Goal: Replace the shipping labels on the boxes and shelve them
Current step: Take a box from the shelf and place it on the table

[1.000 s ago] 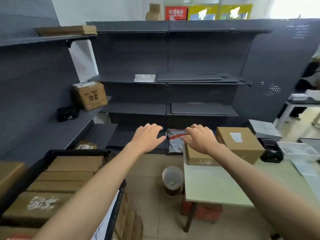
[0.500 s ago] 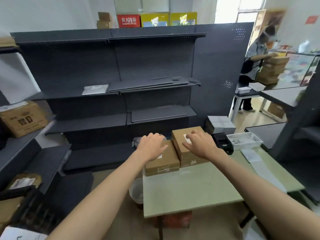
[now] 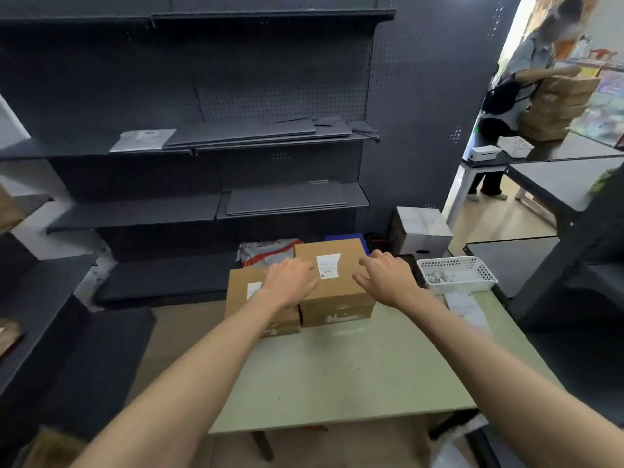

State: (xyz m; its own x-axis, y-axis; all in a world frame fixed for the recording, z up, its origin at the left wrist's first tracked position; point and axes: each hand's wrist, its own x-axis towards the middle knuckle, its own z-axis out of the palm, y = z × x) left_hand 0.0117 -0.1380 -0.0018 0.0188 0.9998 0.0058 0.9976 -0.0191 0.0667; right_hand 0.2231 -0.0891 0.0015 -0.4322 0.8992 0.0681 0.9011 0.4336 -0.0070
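Your pale green counter (image 3: 354, 376) fills the lower centre. At its far edge two labelled boxes (image 3: 332, 282) sit side by side, your left hand (image 3: 290, 282) and right hand (image 3: 388, 280) over them, fingers spread, gripping nothing. A white basket (image 3: 456, 275) stands right; dark shelving (image 3: 202, 146) behind.

My one camera sits on my head, looking forward and down over both my forearms onto the near green table (image 3: 354, 373). It faces the dark shelving (image 3: 209, 143) at the far side, wide-angled, with an aisle opening at far right.
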